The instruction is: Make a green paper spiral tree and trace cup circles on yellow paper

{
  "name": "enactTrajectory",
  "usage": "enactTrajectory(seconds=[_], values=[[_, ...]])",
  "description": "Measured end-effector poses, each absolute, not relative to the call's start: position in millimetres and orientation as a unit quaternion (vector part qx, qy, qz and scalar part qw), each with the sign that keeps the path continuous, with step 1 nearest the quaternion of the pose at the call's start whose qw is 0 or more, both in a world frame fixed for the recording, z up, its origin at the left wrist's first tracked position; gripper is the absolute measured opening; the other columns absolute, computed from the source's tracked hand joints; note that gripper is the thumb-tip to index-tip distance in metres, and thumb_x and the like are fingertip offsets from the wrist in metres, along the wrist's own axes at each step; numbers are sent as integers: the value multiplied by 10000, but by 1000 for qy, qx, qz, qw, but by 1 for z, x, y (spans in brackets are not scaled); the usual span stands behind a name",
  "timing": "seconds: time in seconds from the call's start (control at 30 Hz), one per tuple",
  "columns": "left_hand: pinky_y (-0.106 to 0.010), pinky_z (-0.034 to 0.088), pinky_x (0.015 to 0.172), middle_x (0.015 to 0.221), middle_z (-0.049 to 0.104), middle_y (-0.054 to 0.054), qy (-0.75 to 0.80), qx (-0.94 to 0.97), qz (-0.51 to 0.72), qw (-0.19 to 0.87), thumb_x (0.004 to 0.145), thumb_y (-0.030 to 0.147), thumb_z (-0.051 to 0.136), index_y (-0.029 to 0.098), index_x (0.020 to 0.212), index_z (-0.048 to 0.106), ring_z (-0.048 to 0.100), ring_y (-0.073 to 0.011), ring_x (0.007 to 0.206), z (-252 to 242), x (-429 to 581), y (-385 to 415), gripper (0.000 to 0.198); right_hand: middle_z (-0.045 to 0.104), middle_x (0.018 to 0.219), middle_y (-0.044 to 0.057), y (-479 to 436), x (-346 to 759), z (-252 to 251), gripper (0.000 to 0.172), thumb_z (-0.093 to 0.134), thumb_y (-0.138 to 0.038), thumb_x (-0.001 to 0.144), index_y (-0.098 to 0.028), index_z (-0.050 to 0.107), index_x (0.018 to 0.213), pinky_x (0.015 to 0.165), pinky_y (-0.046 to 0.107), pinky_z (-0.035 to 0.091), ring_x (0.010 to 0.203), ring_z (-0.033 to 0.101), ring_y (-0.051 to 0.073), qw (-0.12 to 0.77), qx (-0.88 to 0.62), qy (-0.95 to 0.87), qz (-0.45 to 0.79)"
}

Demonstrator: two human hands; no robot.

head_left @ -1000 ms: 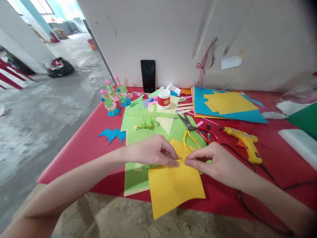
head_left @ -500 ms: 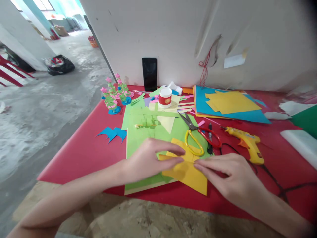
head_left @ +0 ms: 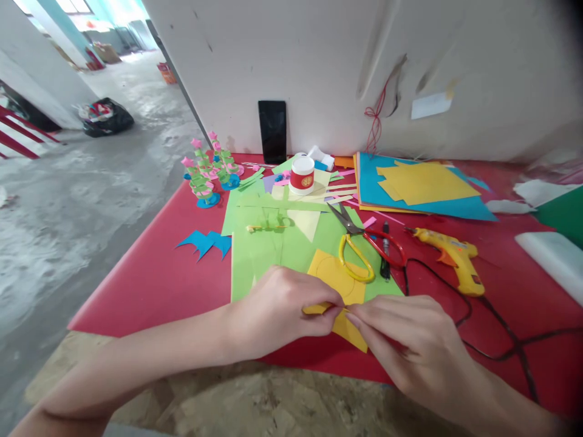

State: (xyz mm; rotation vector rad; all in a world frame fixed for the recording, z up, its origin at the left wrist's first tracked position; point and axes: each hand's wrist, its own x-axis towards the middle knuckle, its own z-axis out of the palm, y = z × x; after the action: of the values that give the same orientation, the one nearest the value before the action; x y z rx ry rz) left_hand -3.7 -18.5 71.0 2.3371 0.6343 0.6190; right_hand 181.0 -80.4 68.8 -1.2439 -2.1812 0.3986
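Note:
Between my two hands is a folded piece of yellow paper [head_left: 351, 334]. My left hand [head_left: 286, 312] pinches it by thumb and forefinger, partly covering it. Fingertips of my right hand [head_left: 405, 340] close on the same piece, almost touching the left ones. Just beyond them lies another yellow sheet [head_left: 334, 276] with a curved line drawn on it. Scissors [head_left: 353, 233] with one yellow and one red handle rest beside it, blades open, one handle over the sheet's edge. Green paper [head_left: 255, 261] lies underneath.
A yellow glue gun [head_left: 455, 255] with a black cord lies at right, near a pen [head_left: 385, 249]. Blue paper cut-outs [head_left: 207, 244] and small paper trees [head_left: 203, 182] are at left. Behind stand a white-and-red cup [head_left: 302, 176], a phone [head_left: 273, 132] and stacked coloured paper [head_left: 428, 185].
Both hands have come slightly nearer to me with the yellow paper. My left fingers have closed more tightly round it, and more of the marked yellow sheet beyond now shows.

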Motion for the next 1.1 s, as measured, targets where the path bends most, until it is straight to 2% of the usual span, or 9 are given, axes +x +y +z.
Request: enactTrajectory(seconds=[0.23,0.37,0.47,0.53,0.63,0.93,1.1], values=[[-149,455,581,707,668,24,321,885,243,235,729,79,539,152,766,638,607,-80,614,60,-31,8,129,655,658,-5,-87,205,82,161,487,-117,785,-200,605,714,507,197,445,563,604,110,315,-509,-795,103],[-157,492,627,807,681,5,393,848,241,262,772,150,542,163,829,641,630,-104,716,62,-39,15,115,674,697,0,-91,215,84,136,514,-123,772,-216,610,747,501,192,465,583,622,123,312,-522,-789,84],[-188,511,721,938,667,-35,316,852,274,314,810,194,531,150,967,614,625,-120,823,69,-24,2,183,676,703,-1,-89,206,81,141,515,-113,772,-198,618,726,506,181,462,589,622,112,314,-509,-792,123],[-190,503,765,936,667,-48,232,863,281,351,821,179,524,130,977,609,621,-114,835,72,-10,-9,184,672,698,-2,-85,196,80,145,514,-94,772,-182,625,740,529,175,462,583,615,99,317,-496,-796,141],[-166,495,722,860,675,-38,176,869,282,366,838,147,493,116,920,620,620,-92,774,74,4,-19,154,658,662,-1,-82,186,77,151,495,-97,788,-164,624,747,530,189,454,544,594,93,315,-482,-804,144],[-152,451,599,757,663,-14,190,885,268,329,807,99,506,113,833,629,592,-74,640,74,6,-17,127,672,700,8,-85,186,75,111,505,-166,798,-188,603,751,523,229,447,598,623,128,310,-512,-800,45],[-145,423,558,712,654,16,210,886,269,313,759,67,533,135,792,622,562,-58,582,83,9,-19,117,674,768,7,-83,184,81,79,559,-163,752,-191,603,812,664,184,480,689,624,108,354,-534,-766,56]])
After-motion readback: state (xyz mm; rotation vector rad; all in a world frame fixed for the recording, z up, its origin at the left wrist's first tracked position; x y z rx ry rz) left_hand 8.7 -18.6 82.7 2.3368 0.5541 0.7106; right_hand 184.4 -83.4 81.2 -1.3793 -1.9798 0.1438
